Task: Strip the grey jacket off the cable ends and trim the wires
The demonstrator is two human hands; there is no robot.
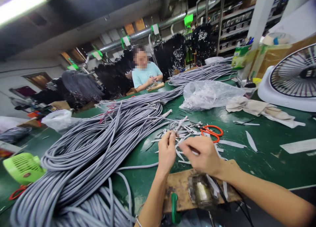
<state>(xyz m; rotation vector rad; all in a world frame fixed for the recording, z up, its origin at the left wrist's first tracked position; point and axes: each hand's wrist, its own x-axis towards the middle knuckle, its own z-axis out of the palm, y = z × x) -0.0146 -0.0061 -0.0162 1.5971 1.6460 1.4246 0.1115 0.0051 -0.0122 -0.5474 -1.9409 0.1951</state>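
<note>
My left hand (167,151) is closed in a pinch on the end of a grey cable (139,167), which runs from it to the left across the table. White strands stick up beyond the fingertips. Beside it, to the right, my right hand (203,154) has its fingers curled, and the fingertips are blurred; anything in them I cannot make out. Below the right hand, a metal device (201,189) sits on a wooden board (177,190) with a green clamp (174,207). Orange-handled scissors (213,131) lie among white scraps (184,131) just past my hands.
A large pile of grey cables (98,144) covers the left of the green table (261,164). Beyond lie a plastic bag (209,93) and cloth gloves (261,109). A white fan (293,79) stands at right, a small green fan (23,167) at left. Another person (145,74) sits across.
</note>
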